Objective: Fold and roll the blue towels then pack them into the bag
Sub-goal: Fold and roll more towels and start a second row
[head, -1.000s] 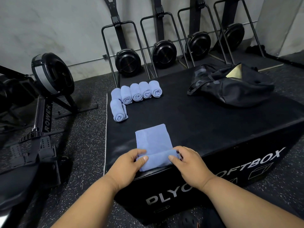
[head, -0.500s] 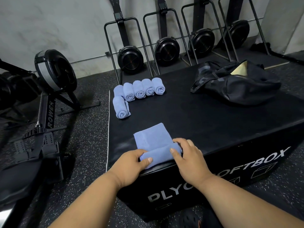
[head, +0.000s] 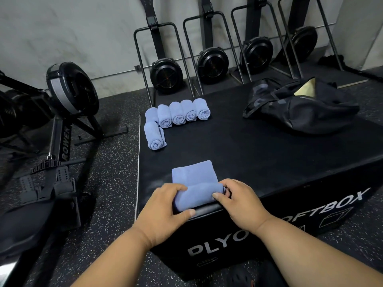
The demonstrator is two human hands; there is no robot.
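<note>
My left hand (head: pixel 163 208) and right hand (head: pixel 240 201) curl their fingers (head: pixel 182 188) round the towel (head: pixel 196 189), gripping its rolled near end. It lies at the box's (head: pixel 259 162) near edge; the bag (head: pixel 300 106) sits far right.

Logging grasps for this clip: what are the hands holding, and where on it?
Both grip the blue towel at its rolled near end: left hand on the left side, right hand on the right.
</note>
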